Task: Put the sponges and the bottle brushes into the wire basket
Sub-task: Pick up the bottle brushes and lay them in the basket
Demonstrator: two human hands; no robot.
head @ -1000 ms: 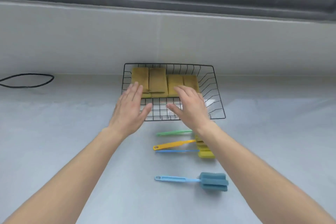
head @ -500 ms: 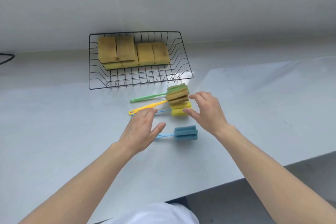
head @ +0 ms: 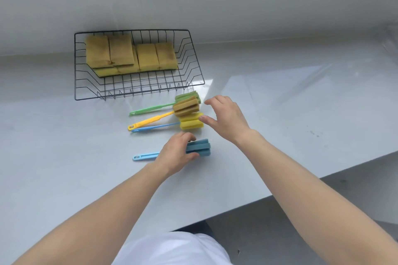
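A black wire basket (head: 86,84) stands against the wall with several yellow-brown sponges (head: 131,56) in its far half. In front of it lie three bottle brushes side by side: a green one (head: 150,109), a yellow-handled one with a brown head (head: 186,107), and a blue-handled one with a yellow head (head: 191,123). Nearer me lies a light blue brush (head: 199,148). My left hand (head: 175,154) closes around the blue brush where handle meets head. My right hand (head: 228,117) hovers open, its thumb touching the yellow head.
The grey counter (head: 53,146) ends in an edge at the lower right (head: 280,194), with darker floor beyond. A pale wall (head: 215,2) rises behind the basket. My white clothing (head: 172,249) shows at the bottom.
My hands left the basket and came back to the brushes. The left hand dropped from the yellow handle onto the blue brush. The right hand moved to the heads of the three brushes.
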